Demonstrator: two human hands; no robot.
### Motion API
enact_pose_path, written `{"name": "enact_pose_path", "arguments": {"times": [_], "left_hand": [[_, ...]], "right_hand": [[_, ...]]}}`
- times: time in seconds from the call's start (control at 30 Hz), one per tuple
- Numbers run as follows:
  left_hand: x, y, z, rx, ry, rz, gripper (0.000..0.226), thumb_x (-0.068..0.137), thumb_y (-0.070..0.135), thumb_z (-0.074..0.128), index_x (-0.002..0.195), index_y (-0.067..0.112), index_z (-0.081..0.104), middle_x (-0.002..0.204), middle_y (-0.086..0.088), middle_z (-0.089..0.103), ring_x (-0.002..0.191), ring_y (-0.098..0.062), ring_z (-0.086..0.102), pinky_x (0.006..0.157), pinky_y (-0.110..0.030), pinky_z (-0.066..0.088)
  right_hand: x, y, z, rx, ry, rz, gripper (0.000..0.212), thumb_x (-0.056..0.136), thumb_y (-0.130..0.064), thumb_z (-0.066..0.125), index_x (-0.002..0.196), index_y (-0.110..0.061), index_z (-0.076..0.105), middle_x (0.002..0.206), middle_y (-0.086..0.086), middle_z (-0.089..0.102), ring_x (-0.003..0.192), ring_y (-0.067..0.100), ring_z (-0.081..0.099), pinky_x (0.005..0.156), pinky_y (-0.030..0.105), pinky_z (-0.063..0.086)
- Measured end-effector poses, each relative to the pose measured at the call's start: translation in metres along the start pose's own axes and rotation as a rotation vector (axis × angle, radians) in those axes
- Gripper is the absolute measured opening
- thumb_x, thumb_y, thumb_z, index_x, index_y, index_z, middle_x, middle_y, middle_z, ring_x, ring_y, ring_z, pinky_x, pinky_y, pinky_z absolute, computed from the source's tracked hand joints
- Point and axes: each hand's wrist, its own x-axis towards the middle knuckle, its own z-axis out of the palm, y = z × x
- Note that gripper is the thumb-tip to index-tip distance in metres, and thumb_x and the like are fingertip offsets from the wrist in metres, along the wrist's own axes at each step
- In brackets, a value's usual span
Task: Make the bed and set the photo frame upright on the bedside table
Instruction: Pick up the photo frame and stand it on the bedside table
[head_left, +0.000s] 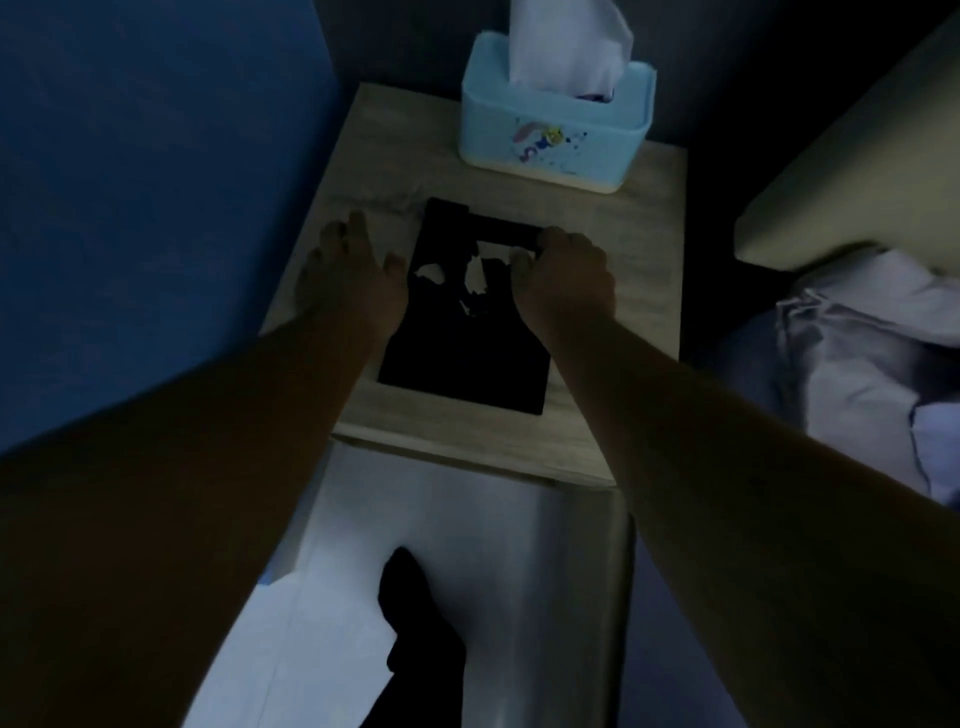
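Pretty dim room, with one blue wall (156, 208) on the left and one light wood bedside table (623, 270) tucked into the corner beside it. On that table I count just two things. One is a pale blue plastic tissue box (550, 140) with a little cartoon print, sitting at the back edge with a single white tissue (566, 41) sticking up out of it. The other is a black rectangular photo frame (467, 353), lying flat in the middle of the tabletop, just in front of the box and not upright yet. There's some cut-out or stand detail near its far end, but it's too dark to tell which.

Both hands are in on it. The left hand (348, 280) lies on the tabletop just beside the frame's left edge, fingers spread and fairly straight, holding nothing. I can't tell if the thumb actually touches the frame. The right hand (566, 280) has its fingers curled over the frame's far right corner, gripping it.

Off to the right is one beige padded headboard (857, 171), with rumpled pale grey bedding (857, 353) bunched up below it, so the bed looks unmade. Down low, one foot in a dark sock (410, 597) stands on the pale floor (311, 623).
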Motion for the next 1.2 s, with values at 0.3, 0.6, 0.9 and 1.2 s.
{"name": "enact_pose_path", "arguments": {"times": [0.3,0.6,0.9,1.2], "left_hand": [[0.004,0.021,0.041,-0.11,-0.132,-0.091,0.061,0.096,0.041,0.037,0.148,0.015,0.018,0.153,-0.015,0.021,0.133,-0.035,0.031,0.108,-0.045,0.03],[-0.004,0.023,0.042,-0.1,-0.144,-0.291,0.041,0.095,0.024,0.044,0.124,-0.005,0.043,0.126,-0.026,0.045,0.113,-0.041,0.045,0.092,-0.043,0.039],[-0.006,0.026,0.047,-0.1,-0.144,-0.361,0.045,0.095,0.029,0.043,0.128,-0.001,0.038,0.129,-0.025,0.043,0.116,-0.038,0.044,0.096,-0.042,0.038],[-0.04,0.026,0.031,-0.119,0.003,-0.401,0.035,0.094,0.011,0.044,0.127,-0.002,0.046,0.13,-0.024,0.049,0.114,-0.035,0.052,0.075,-0.031,0.046]], "right_hand": [[0.017,0.018,0.018,-0.06,-0.037,0.154,0.045,0.091,-0.029,0.046,0.13,-0.006,0.039,0.131,0.018,0.043,0.117,0.036,0.04,0.095,0.042,0.036],[-0.004,0.019,0.03,0.128,-0.163,0.345,0.065,0.086,-0.02,0.052,0.141,-0.007,0.02,0.142,0.021,0.028,0.124,0.037,0.034,0.103,0.041,0.033],[-0.003,0.03,0.043,0.078,-0.191,0.23,0.067,0.088,-0.026,0.052,0.144,-0.01,0.018,0.144,0.021,0.027,0.124,0.034,0.035,0.104,0.038,0.033],[0.007,0.046,0.032,0.378,-0.212,0.117,0.042,0.094,-0.014,0.043,0.136,-0.01,0.04,0.135,0.021,0.046,0.114,0.032,0.051,0.094,0.038,0.046]]}}
